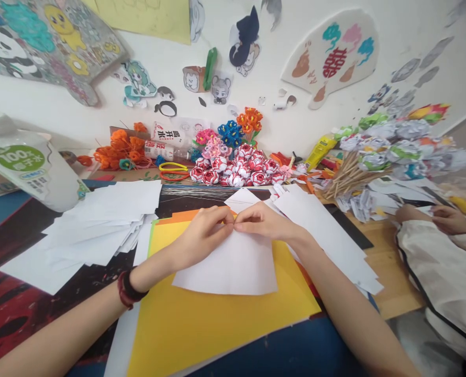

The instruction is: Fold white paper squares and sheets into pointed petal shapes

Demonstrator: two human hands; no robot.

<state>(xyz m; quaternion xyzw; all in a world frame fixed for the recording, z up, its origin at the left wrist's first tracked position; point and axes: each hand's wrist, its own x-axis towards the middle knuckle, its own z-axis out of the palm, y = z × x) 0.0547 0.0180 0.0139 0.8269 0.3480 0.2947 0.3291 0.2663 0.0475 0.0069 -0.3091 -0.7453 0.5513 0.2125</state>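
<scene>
A white sheet of paper (229,267) lies over a yellow sheet (225,330), with its far edge raised between my hands. My left hand (207,233) pinches that edge, thumb and fingers pressed together. Right beside it, my right hand (262,222) grips the same edge, and the fingertips of both hands meet at the middle. A faint crease runs down the white sheet. Part of its far side is hidden behind my fingers. Orange paper (178,217) shows under the yellow sheet's far edge.
Stacks of white paper lie left (95,235) and right (327,235). Behind stand red-and-white paper flowers (244,167), orange flowers (119,149) and a white bottle (29,162). Paper flowers on sticks (382,146) stand right. Another person's hands (448,219) are at the far right.
</scene>
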